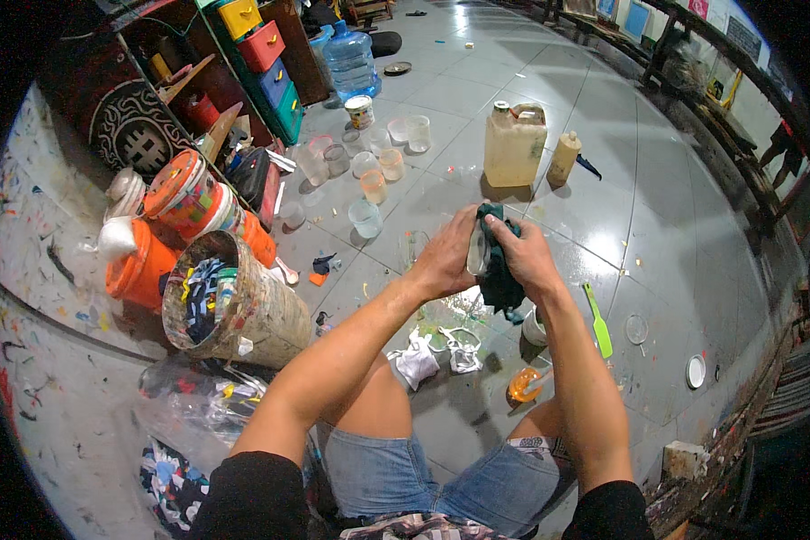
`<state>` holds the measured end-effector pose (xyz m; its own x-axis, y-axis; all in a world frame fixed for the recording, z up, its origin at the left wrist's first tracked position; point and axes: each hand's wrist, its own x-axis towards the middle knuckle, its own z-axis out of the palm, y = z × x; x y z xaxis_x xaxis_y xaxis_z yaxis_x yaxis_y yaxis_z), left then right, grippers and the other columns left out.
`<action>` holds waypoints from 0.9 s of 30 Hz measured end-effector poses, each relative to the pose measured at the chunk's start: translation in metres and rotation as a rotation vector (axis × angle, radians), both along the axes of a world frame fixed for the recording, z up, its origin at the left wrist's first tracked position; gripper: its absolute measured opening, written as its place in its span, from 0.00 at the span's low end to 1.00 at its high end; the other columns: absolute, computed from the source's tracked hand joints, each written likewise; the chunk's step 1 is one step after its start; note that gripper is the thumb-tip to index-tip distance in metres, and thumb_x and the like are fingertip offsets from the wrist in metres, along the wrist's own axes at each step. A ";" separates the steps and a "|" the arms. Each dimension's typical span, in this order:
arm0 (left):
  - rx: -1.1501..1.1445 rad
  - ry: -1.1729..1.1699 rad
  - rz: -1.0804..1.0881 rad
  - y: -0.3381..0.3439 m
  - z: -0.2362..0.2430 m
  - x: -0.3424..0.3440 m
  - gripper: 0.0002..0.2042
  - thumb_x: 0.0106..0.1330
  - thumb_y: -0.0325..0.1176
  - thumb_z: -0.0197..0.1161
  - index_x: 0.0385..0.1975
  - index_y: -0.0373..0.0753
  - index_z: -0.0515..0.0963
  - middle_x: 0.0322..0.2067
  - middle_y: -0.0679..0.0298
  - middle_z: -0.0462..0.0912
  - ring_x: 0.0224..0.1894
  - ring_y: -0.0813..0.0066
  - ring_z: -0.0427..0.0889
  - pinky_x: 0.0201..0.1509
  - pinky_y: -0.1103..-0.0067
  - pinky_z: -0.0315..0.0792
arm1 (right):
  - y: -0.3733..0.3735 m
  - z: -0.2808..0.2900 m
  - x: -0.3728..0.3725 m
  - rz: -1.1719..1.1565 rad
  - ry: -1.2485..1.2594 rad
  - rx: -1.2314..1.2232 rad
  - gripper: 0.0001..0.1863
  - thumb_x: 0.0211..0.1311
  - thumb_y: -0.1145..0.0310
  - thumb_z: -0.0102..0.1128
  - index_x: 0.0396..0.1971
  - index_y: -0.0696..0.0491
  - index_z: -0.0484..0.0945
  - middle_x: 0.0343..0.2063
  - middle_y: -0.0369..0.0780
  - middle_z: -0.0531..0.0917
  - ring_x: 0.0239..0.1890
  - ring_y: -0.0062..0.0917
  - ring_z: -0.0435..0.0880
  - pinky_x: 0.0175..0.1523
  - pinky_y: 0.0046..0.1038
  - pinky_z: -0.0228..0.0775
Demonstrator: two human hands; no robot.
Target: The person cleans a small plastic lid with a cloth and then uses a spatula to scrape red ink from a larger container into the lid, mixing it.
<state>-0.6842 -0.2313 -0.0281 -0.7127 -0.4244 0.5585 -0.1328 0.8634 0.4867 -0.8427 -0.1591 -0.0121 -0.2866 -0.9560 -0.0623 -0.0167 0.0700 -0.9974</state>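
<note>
Above the floor in front of me, my left hand (447, 255) is closed around a translucent plastic cup (477, 250), mostly covered by the fingers. A dark green cloth (502, 283) is bunched in my right hand (533, 259), which presses it against the cup with the thumb on top. Part of the cloth hangs below both hands. Under them lie white cloth pieces (416, 360) on the floor. Close to my right forearm are a white tub (535, 328), partly hidden, and an orange container (524, 385) with a stick-like tool in it.
Beyond my hands stand a yellowish jug (513, 148) and a smaller bottle (563, 160). Several clear cups (365, 218) stand to the left. A large stained bin (270, 310) and orange buckets (133, 270) are at left. A green spatula (597, 322) lies at right.
</note>
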 end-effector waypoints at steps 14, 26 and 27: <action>-0.084 -0.303 0.207 0.003 -0.004 0.004 0.49 0.45 0.37 0.79 0.66 0.36 0.54 0.63 0.50 0.66 0.62 0.53 0.73 0.61 0.63 0.72 | -0.004 -0.011 0.003 -0.113 0.011 0.036 0.24 0.66 0.51 0.61 0.41 0.62 0.82 0.28 0.40 0.84 0.31 0.21 0.79 0.38 0.29 0.72; 0.012 -0.172 0.212 0.004 -0.009 0.002 0.47 0.46 0.33 0.77 0.66 0.39 0.53 0.60 0.48 0.67 0.57 0.48 0.76 0.56 0.62 0.73 | 0.003 -0.003 0.011 -0.083 0.163 -0.073 0.24 0.67 0.54 0.60 0.41 0.64 0.81 0.28 0.40 0.84 0.27 0.20 0.78 0.33 0.27 0.71; -0.128 -0.244 0.247 0.005 -0.007 0.005 0.47 0.47 0.33 0.78 0.66 0.40 0.53 0.62 0.49 0.67 0.58 0.51 0.76 0.55 0.63 0.73 | 0.002 -0.004 0.013 -0.124 0.073 -0.036 0.24 0.67 0.53 0.60 0.41 0.64 0.81 0.28 0.40 0.84 0.27 0.19 0.78 0.33 0.27 0.71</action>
<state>-0.6787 -0.2261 -0.0348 -0.7161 -0.5381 0.4446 -0.4437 0.8426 0.3051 -0.8297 -0.1576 -0.0163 -0.4051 -0.9143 -0.0029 -0.0829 0.0399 -0.9958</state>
